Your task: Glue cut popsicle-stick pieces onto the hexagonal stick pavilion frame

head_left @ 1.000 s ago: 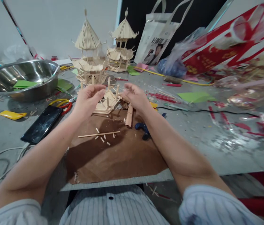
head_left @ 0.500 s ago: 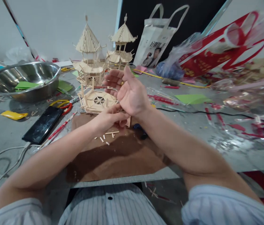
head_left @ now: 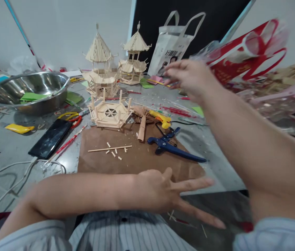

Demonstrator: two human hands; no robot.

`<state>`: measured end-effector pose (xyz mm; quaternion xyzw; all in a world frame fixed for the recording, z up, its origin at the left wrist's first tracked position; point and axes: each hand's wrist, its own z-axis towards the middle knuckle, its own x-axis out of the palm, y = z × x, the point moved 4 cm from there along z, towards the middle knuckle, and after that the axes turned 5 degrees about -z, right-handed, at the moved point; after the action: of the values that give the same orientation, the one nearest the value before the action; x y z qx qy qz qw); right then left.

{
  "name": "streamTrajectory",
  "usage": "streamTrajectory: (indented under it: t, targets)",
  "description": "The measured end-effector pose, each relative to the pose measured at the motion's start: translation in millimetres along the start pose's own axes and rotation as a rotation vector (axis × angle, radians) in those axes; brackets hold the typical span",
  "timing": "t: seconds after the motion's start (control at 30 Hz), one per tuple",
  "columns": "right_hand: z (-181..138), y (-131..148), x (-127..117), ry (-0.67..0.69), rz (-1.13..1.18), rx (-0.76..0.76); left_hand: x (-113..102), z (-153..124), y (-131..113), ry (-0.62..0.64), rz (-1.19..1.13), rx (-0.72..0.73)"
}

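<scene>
My left hand (head_left: 160, 191) is stretched out low over the front edge of the table, fingers spread, holding nothing. Up at the right, my right hand (head_left: 189, 78) hangs in the air before the bags, a little blurred, its fingers extended with nothing visible in them. Between the hands lie a blue plier-like tool (head_left: 172, 148) and a brown paper sheet (head_left: 95, 165). On the sheet rest a thin wooden stick (head_left: 110, 149) and several short cut pieces (head_left: 113, 153). A six-sided stick-built base with upright posts (head_left: 105, 115) stands at the sheet's far edge.
Two stick pagodas (head_left: 100, 52) (head_left: 135, 45) stand behind. At left are a steel basin (head_left: 32, 104), a phone (head_left: 50, 139), pliers (head_left: 76, 120) and a white cable (head_left: 0, 167). A yellow glue gun (head_left: 163, 119), a white bag (head_left: 169, 45) and a red bag (head_left: 223, 75) occupy the right.
My hands, earlier close together over the sheet beside the base, have parted. The left came down toward me and right; the right moved up and right. The blue tool and full stick are now uncovered.
</scene>
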<state>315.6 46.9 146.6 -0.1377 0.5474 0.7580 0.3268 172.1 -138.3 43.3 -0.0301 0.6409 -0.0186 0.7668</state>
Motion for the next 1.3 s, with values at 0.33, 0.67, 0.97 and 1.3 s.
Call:
streamTrajectory:
  t: [0.33,0.67,0.97,1.3]
  targets:
    - [23,-51,122,0.380,-0.364,0.007,-7,-36,55,0.142,-0.112,-0.380]
    - [35,-59,146,0.352,-0.459,-0.074,11,-94,133,0.025,0.031,-0.695]
    - [27,-51,134,0.377,-0.434,-0.225,10,-114,149,-0.031,0.013,-0.817]
    - [-5,-22,114,0.382,-0.388,-0.334,1,-127,138,-0.078,0.081,-0.978]
